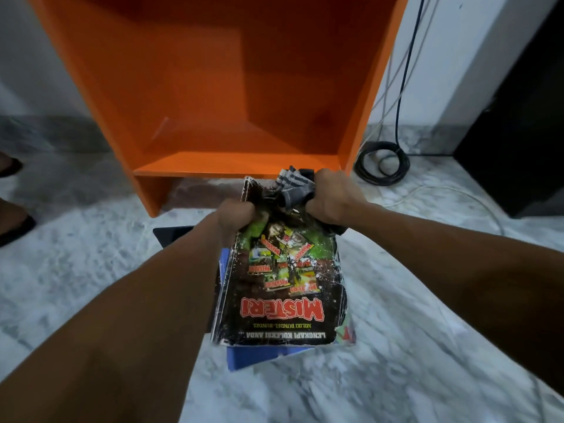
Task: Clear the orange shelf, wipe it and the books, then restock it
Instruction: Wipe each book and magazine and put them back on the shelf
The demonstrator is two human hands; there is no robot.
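Note:
The orange shelf (232, 87) stands in front of me on the marble floor, with nothing visible inside it. A worn black "MISTERI" magazine (283, 288) is tilted up just before the shelf's lower board. My left hand (236, 216) grips its far left edge. My right hand (331, 195) holds a crumpled grey checked cloth (290, 184) bunched against the magazine's top edge. Under the magazine lie more books, a blue one (259, 357) showing at the bottom, and a dark flat one (172, 235) pokes out to the left.
A coil of black cable (381, 163) and a white cord (442, 190) lie on the floor to the right of the shelf. A black cabinet (518, 132) stands at the far right. Someone's sandalled feet (13, 221) show at the left edge.

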